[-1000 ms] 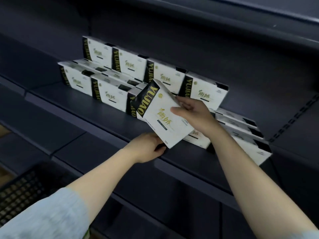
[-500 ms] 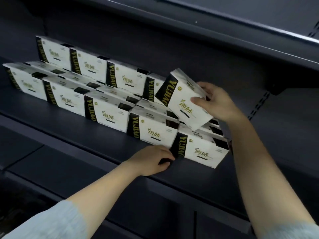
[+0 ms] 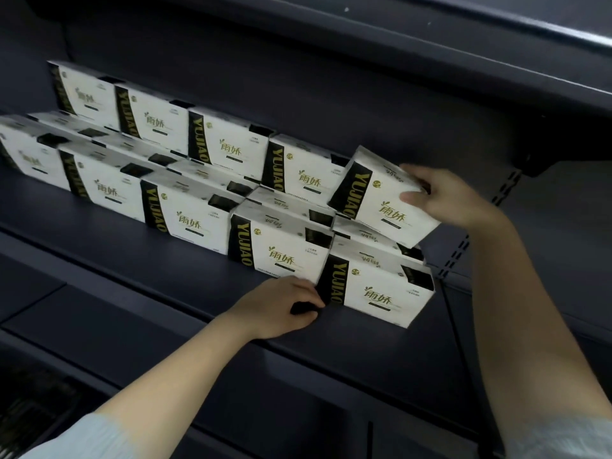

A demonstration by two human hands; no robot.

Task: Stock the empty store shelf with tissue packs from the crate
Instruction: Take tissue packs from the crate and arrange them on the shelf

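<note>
Dark shelf [image 3: 139, 260] under my hands: right hand [image 3: 443, 197] grips a tilted pack [image 3: 381, 200]; left hand [image 3: 281, 308] rests curled, empty, against the front pack [image 3: 377, 289].

My right hand [image 3: 453, 197] grips a tilted tissue pack [image 3: 385, 200] by its far end, above the stacked packs [image 3: 198, 180]. My left hand [image 3: 281, 306] rests curled on the shelf [image 3: 132, 266], fingertips touching the front pack [image 3: 377, 289] just below my right.

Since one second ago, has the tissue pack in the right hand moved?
Yes. The tissue pack in the right hand went from the shelf front, up and back to the right end of the upper back row.
</note>
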